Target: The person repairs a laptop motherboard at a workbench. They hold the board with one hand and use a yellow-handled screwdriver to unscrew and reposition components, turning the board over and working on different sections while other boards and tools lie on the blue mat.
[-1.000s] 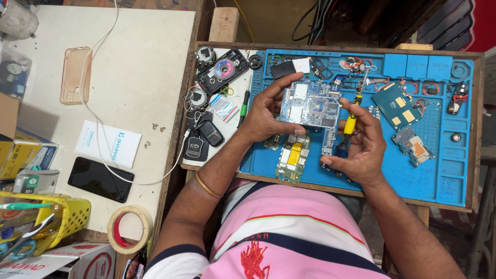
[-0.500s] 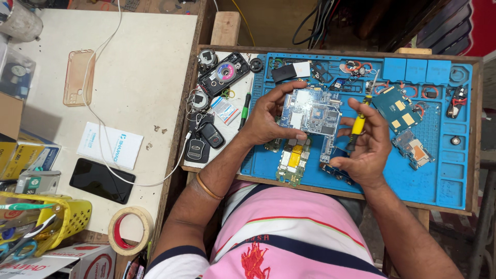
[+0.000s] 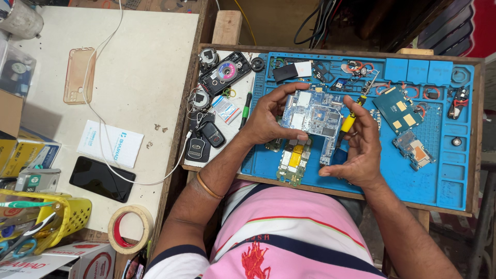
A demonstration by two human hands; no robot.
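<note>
— Where was the circuit board (image 3: 313, 114)?
— Above the blue mat (image 3: 444, 170), pinched at its nine o'clock edge by the left hand (image 3: 268, 118).
— And the right hand (image 3: 361, 144)?
— At three o'clock, fingers loosely curled round a yellow-handled screwdriver (image 3: 350, 120). Another board (image 3: 293, 163) lay at six o'clock.

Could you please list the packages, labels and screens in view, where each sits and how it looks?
White leaflet: left table, rectangular, blue print.
Black phone: below the leaflet, dark screen.
White-and-red box: bottom left corner.
Yellow packet: left edge.
</note>
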